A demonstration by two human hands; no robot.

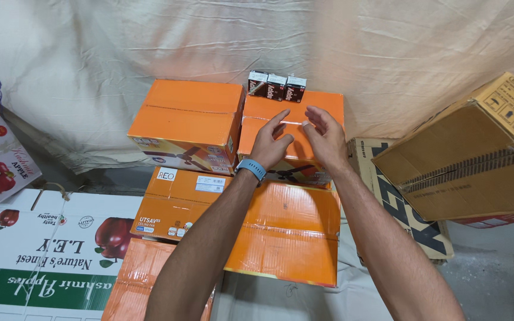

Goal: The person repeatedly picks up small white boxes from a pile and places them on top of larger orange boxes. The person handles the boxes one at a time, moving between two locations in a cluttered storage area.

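View from the head camera over a stack of cartons. The landmark was the taped orange carton at the top of the stack, sealed, its contents hidden. Three small dark packets stood upright in a row on the far edge of this carton, against the pale cloth backdrop. Just left of it, touching, sat a second closed orange carton at a slight angle. Directly below it lay a larger, flat orange carton wrapped in clear film, also closed. Right of the landmark a brown corrugated box leaned tilted over a printed box. Well to its lower left lay a white fruit box with apple pictures, flaps closed.

The left hand, a blue band on its wrist, rested on the top of the landmark carton, fingers extended and close together, fingertips on the clear tape strip across the lid. The right hand lay beside it on the same lid, fingers loosely curled, thumb and forefinger pinching at the tape near the left fingertips.
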